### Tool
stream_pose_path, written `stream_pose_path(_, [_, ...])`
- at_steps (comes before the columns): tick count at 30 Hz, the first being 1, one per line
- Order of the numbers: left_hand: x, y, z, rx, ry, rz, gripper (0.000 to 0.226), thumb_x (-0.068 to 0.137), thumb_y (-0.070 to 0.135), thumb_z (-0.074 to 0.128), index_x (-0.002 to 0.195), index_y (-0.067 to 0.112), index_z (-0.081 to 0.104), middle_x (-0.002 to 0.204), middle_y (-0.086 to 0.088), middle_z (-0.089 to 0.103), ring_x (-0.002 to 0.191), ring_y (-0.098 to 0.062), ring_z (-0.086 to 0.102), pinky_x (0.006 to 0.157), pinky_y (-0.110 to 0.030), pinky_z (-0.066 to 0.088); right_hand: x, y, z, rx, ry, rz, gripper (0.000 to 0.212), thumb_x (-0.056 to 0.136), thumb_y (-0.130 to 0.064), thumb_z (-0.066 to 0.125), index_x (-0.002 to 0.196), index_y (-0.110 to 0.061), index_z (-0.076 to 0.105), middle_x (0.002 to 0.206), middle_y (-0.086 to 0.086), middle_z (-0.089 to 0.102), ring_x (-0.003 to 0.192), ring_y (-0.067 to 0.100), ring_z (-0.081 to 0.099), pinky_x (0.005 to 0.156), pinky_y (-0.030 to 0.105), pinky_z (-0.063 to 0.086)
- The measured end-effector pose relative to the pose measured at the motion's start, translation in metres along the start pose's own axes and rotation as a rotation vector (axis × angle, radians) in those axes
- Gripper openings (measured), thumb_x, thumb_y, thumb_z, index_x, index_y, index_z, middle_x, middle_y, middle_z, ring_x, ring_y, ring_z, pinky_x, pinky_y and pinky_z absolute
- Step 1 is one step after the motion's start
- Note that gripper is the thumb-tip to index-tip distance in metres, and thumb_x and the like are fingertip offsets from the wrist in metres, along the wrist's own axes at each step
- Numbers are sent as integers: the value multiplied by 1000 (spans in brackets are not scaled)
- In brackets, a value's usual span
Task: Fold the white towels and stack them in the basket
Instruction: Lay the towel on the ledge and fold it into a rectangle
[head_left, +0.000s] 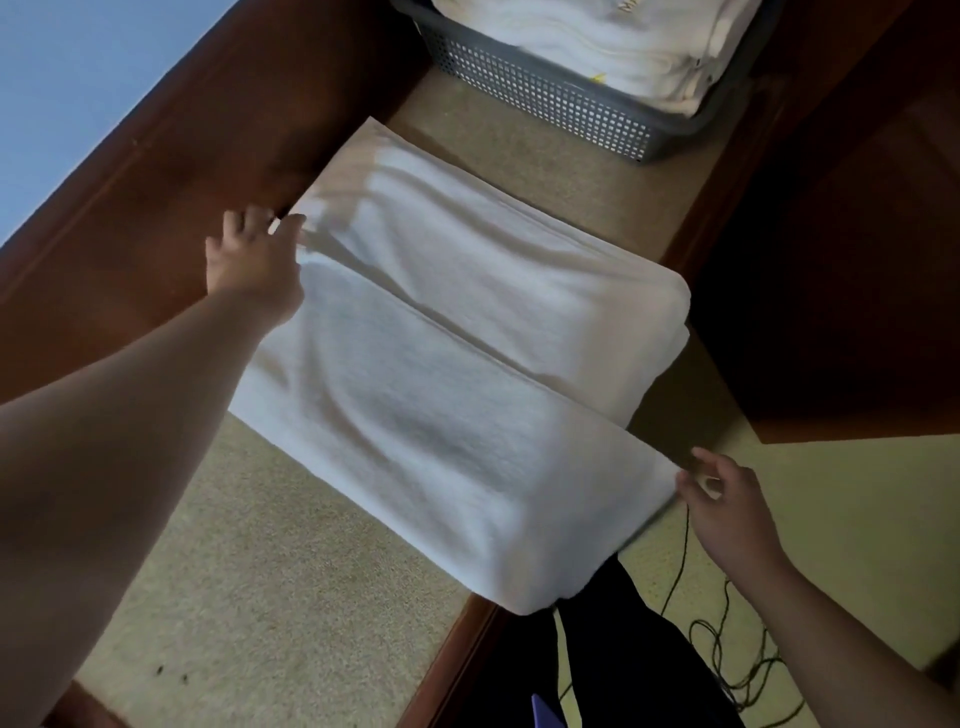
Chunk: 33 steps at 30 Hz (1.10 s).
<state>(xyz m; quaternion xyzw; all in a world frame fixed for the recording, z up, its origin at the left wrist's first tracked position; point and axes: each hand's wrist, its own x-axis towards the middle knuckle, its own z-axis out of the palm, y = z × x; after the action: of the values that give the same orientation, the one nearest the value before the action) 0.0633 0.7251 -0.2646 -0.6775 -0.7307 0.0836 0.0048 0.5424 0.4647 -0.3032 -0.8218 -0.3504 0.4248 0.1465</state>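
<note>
White towel (457, 364) is spread across the desk (249, 545), partly folded already: there's a long crease line running through the middle, and the near end droops over the desk's front edge. Only one view here, the head camera looking down, so that's all I've got.

Left hand (254, 260) is at the far left corner, and it looks like the fingertips are pinching the edge of the cloth there, though it's a bit blurry. Right hand (727, 499) is at the near right corner, thumb and fingers nipping the hem. So both are holding the towel at opposite ends of the same long side, I reckon.

The grey basket (545, 98) sits at the far end of the desk, well apart from this towel, with folded white towels (597, 47) already stacked inside.

Handling-wise: it's thick terry, soft and floppy, zero stiffness, so it'll sag wherever it's not supported. Probably has some heft being doubled over, but nothing fragile and not slippery. Corners are the right place to grab for the fold, as that keeps the edge taut and straight. For carrying to the basket I'd slide flat hands under the finished bundle instead, otherwise the layers will likely slump apart.
</note>
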Motion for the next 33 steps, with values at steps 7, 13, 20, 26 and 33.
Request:
stream_pose_path(7, [-121,70,10,-363,-129,-124,92,90,87,35,164,38,13,173,-7,10,159,-35,8,124,-61,12,-41,-38,64,-242,-75,-545,68,102,-32,60,162,-30,29,171,-7,14,158,17,18,124,45,33])
stream_pose_path(13, [-169,84,66,-318,-264,-146,97,85,95,14,164,41,-5,173,-10,-14,159,-34,-12,125,-65,-1,-62,-104,134,-548,-157,-1059,72,103,-29,51,166,-22,18,175,6,-1,161,26,-6,130,49,8])
stream_pose_path(20, [-145,57,73,-325,-211,-150,95,83,97,13,162,47,-10,173,-5,-19,159,-32,-16,125,-61,-7,-47,-74,153,-922,-198,-997,72,103,-72,27,162,-49,-6,172,1,-23,157,37,-23,119,75,-2])
stream_pose_path(26, [-89,15,63,-297,-297,-334,108,69,106,10,159,51,-14,172,-5,-22,158,-37,-19,121,-67,-9,-56,-34,126,-1013,-145,-944,71,100,-77,25,162,-51,4,174,6,-13,159,40,-10,115,80,6])
stream_pose_path(33, [-138,24,63,-514,-100,-544,72,105,57,31,167,24,13,175,-8,0,161,-27,-2,129,-54,2,-67,-94,180,-800,-164,-995,64,104,-48,44,163,-35,23,175,6,4,160,40,2,121,72,11])
